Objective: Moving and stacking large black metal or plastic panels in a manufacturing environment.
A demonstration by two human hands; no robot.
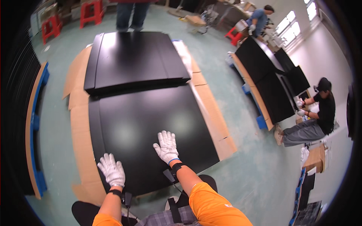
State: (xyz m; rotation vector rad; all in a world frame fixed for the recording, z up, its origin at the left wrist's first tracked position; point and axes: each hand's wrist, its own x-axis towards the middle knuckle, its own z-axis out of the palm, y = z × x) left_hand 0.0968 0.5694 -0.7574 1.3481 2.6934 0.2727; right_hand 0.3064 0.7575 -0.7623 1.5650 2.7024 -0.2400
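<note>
In a white knitted glove, my left hand [112, 170] rests near the left edge of a black panel [154, 116], fingers spread. My right hand [166, 147], gloved the same way, lies flat over the panel's middle with its fingers stretched out. Neither hand holds anything. The panel has a smooth, slightly shiny top and a folded strip along its left side. Just beyond it lies a second black panel [132, 56], which sits a little higher. Brown cardboard [81, 139] shows under both panels at the sides.
Black panels [264, 75] lie on a blue pallet at right, with a person in black [324, 109] squatting beside them. Farther back, another person [258, 20] bends over. Someone's legs [132, 17] stand behind the far panel. Red stools [91, 13] and a left-hand pallet [36, 124] flank the green floor.
</note>
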